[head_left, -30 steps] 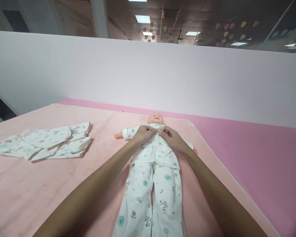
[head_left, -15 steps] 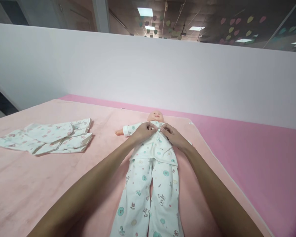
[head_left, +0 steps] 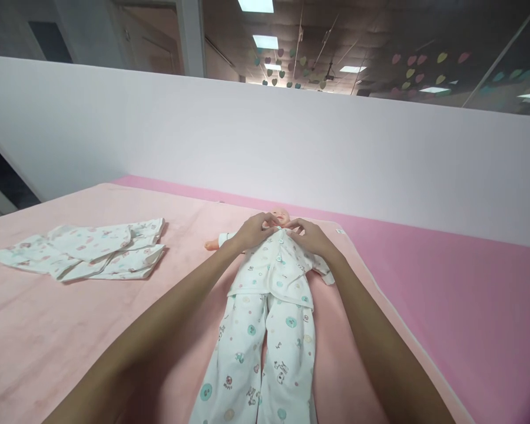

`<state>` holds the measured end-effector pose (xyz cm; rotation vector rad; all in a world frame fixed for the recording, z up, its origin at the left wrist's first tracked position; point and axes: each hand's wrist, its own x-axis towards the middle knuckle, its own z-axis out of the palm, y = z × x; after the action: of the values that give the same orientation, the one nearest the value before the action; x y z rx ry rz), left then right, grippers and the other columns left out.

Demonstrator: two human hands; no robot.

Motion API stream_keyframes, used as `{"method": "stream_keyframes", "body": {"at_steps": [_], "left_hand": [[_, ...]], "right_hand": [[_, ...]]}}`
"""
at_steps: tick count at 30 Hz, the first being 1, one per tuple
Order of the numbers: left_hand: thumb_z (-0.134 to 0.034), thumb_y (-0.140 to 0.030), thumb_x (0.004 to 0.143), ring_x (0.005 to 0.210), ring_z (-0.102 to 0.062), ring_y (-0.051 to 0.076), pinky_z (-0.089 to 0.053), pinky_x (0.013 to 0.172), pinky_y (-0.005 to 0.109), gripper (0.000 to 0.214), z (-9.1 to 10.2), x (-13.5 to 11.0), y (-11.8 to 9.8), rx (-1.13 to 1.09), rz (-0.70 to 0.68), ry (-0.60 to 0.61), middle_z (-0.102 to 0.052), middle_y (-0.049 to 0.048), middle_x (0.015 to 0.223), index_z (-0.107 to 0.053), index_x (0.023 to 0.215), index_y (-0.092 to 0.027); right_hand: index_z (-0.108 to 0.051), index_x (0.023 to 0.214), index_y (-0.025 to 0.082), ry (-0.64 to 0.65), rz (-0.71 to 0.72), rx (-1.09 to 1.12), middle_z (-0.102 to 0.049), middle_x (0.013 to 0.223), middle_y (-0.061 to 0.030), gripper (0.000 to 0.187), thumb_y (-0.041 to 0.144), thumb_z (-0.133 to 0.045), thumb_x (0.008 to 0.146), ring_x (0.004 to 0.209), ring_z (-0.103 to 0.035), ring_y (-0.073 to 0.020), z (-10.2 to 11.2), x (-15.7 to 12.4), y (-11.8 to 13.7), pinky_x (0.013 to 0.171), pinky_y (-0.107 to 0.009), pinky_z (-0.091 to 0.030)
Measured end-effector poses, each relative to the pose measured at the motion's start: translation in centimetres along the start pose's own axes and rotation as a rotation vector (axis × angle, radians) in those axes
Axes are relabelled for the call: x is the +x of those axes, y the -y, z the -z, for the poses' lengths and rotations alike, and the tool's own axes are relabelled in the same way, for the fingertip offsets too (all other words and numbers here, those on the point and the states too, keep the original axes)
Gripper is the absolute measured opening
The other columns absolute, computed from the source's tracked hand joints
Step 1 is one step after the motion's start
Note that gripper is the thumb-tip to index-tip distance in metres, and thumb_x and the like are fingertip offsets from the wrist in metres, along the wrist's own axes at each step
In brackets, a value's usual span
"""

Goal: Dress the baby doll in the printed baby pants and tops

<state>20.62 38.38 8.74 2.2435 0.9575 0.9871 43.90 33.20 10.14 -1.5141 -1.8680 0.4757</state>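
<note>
A baby doll (head_left: 281, 218) lies on its back, its head at the far end and partly behind my fingers. It wears a white printed baby shirt (head_left: 271, 272) with a buttoned front and matching pants (head_left: 287, 347). At the neckline, my left hand (head_left: 257, 231) has its thumb and fingers closed on the shirt's edge. Opposite it, my right hand (head_left: 310, 237) pinches the other side of the collar. Small buttons (head_left: 279, 258) run down the front below my hands. The doll's bare hand (head_left: 211, 244) sticks out of the left sleeve.
Folded white printed baby clothes (head_left: 92, 250) lie to the left on a pink blanket (head_left: 70, 330). A pink mat surface (head_left: 459, 294) shows at the right. Behind stands a low white wall (head_left: 291, 141), with glass bearing heart stickers above it.
Both hands have moved up from the chest button to the collar, now partly covering the doll's face. The camera view has tilted up slightly. The right sleeve shows more.
</note>
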Motion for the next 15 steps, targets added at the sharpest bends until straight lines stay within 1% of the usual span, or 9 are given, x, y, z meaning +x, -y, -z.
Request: {"method": "stream_keyframes", "body": {"at_steps": [2, 4, 7, 9, 12, 15], "left_hand": [[-0.067, -0.037, 0.098, 0.094, -0.068, 0.022, -0.049, 0.083, 0.033, 0.018, -0.3, 0.5, 0.3, 0.057, -0.061, 0.019, -0.075, 0.0049, 0.109, -0.077, 0.106, -0.025], [-0.065, -0.039, 0.099, 0.094, -0.068, 0.023, -0.048, 0.081, 0.033, 0.02, -0.6, 0.5, 0.5, 0.083, -0.077, -0.018, -0.075, 0.005, 0.106, -0.077, 0.102, -0.024], [-0.062, -0.039, 0.101, 0.087, -0.066, 0.021, -0.047, 0.081, 0.032, 0.021, -1.2, 0.3, 0.9, 0.026, -0.094, -0.077, -0.076, 0.0037, 0.103, -0.075, 0.101, -0.023], [-0.061, -0.039, 0.102, 0.081, -0.065, 0.019, -0.047, 0.079, 0.031, 0.021, -1.4, 0.3, 1.1, -0.023, -0.102, -0.083, -0.076, 0.0025, 0.097, -0.075, 0.1, -0.022], [-0.063, -0.039, 0.101, 0.071, -0.06, 0.016, -0.045, 0.074, 0.029, 0.022, -1.6, 0.2, 1.4, -0.075, -0.073, -0.079, -0.075, 0.0006, 0.085, -0.076, 0.1, -0.021], [-0.066, -0.04, 0.098, 0.061, -0.053, 0.014, -0.041, 0.066, 0.028, 0.023, -1.8, 0.2, 1.5, -0.153, -0.001, -0.102, -0.072, -0.0015, 0.075, -0.079, 0.1, -0.021]], "right_hand": [[-0.078, 0.103, 0.025, -0.022, 0.045, -0.017, -0.079, 0.11, -0.0046, 0.014, 0.03, -0.069, 0.094, 0.095, -0.066, -0.0223, -0.3, 0.4, -0.2, 0.088, -0.038, -0.05], [-0.078, 0.1, 0.025, -0.045, 0.047, 0.018, -0.079, 0.107, -0.0039, 0.013, 0.033, -0.069, 0.094, 0.093, -0.065, -0.0221, -0.8, 0.5, -0.3, 0.087, -0.038, -0.049], [-0.078, 0.104, 0.025, -0.074, -0.041, 0.166, -0.078, 0.11, -0.0039, 0.02, 0.041, -0.07, 0.094, 0.098, -0.066, -0.0231, -1.9, 0.3, -0.7, 0.089, -0.038, -0.051], [-0.077, 0.107, 0.025, -0.088, -0.085, 0.294, -0.078, 0.112, -0.0043, 0.026, 0.048, -0.072, 0.094, 0.101, -0.067, -0.0238, -2.5, 0.3, -0.7, 0.09, -0.038, -0.052], [-0.077, 0.107, 0.025, -0.104, -0.08, 0.416, -0.078, 0.111, -0.0051, 0.032, 0.053, -0.075, 0.092, 0.102, -0.068, -0.0241, -3.1, 0.4, -0.7, 0.091, -0.038, -0.053], [-0.077, 0.104, 0.025, -0.113, -0.075, 0.399, -0.078, 0.109, -0.0053, 0.032, 0.053, -0.078, 0.09, 0.102, -0.068, -0.024, -3.3, 0.6, -0.7, 0.092, -0.037, -0.052]]}}
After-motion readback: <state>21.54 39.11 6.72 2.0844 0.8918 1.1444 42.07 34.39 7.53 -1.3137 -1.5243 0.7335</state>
